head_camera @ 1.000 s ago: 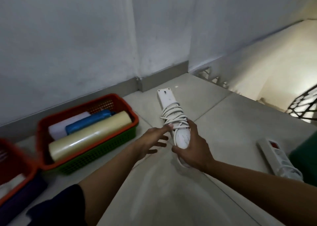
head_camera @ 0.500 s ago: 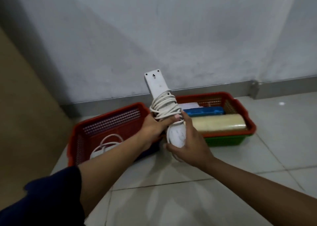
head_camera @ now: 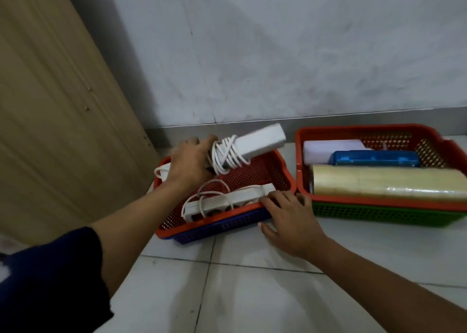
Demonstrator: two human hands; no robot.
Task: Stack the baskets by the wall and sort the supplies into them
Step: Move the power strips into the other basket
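Two basket stacks by the wall: red-on-green [head_camera: 379,206] with rolls, red-on-blue [head_camera: 283,178] with a strip [head_camera: 227,203]. Left hand [head_camera: 192,163] clenched on a cord-wrapped strip [head_camera: 252,145] above red-on-blue; right hand [head_camera: 290,216] open, fingers on its rim.

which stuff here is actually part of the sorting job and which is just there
Part of the job:
- cord-wrapped power strip, held in the left hand
- left red basket nested in a blue basket
- second power strip inside it, right hand at the rim
- right red basket on a green basket, holding a tape roll, blue case, white roll

Just there:
- wooden door
- wall
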